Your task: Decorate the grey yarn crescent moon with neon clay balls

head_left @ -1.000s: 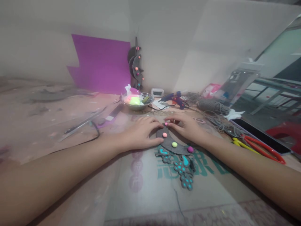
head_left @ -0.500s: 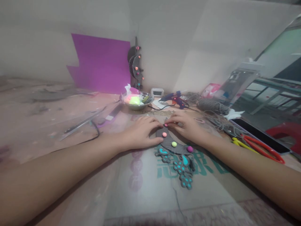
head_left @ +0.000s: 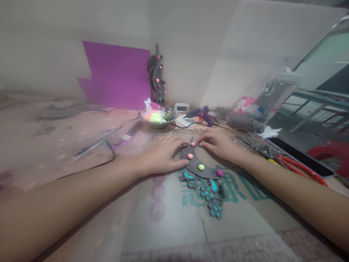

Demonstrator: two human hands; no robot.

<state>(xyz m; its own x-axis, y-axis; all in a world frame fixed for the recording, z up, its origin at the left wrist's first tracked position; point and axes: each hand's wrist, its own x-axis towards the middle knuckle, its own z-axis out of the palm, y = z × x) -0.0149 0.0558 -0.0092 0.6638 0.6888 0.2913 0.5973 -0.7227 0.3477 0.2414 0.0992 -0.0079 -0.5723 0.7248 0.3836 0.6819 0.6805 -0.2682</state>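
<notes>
A dark grey, yarn-wrapped crescent ornament [head_left: 194,162] lies on a printed cardboard sheet [head_left: 174,229]. Along it sit a pink ball [head_left: 192,144], a peach ball [head_left: 190,156], a yellow-green ball [head_left: 201,167] and a purple ball [head_left: 219,173]. Grey flower and drop shapes with turquoise fillings [head_left: 207,193] hang off its lower edge. My left hand [head_left: 166,154] steadies the crescent, its thumb and fingers on the left edge. Just right of the pink ball, my right hand [head_left: 216,143] holds nothing, its thumb and forefinger slightly apart beside the crescent's upper tip.
Behind my hands stand a bowl of coloured balls [head_left: 158,122], a small white display [head_left: 181,107] and a blue glue gun [head_left: 202,115]. Grey yarn [head_left: 244,123], a phone [head_left: 300,156] and red-handled scissors [head_left: 302,169] lie right. Purple board [head_left: 117,76] leans on the wall.
My right fingers have let go of the pink ball and drawn back slightly right, leaving it on the crescent's upper end. My left hand stays in place.
</notes>
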